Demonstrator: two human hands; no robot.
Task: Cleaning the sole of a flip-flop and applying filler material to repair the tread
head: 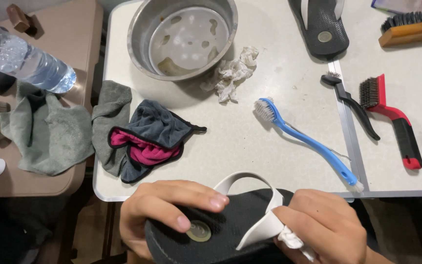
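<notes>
A white folding table (pixel 269 161) is seen from above, w/ a steel bowl (pixel 181 36) of murky water at its far edge taken as landmark. Nearest the camera, well below the bowl and just off the table's front edge, a black flip-flop (pixel 221 234) w/ white strap (pixel 250 195) is held sole-side up. The left hand (pixel 164 210) is closed around its heel end, thumb pressed by the round logo disc; the right hand (pixel 326 227) is closed on a wad of white tissue (pixel 291 239) pinched against the strap. Step in hand, apparently: strap being wiped. Next move likely calls for steady grip and tissue drawn along the strap. Below-left of the bowl a grey-and-pink cloth (pixel 147 139) lies; right of it a crumpled tissue (pixel 235 73); below-right a blue brush (pixel 308 142).
</notes>
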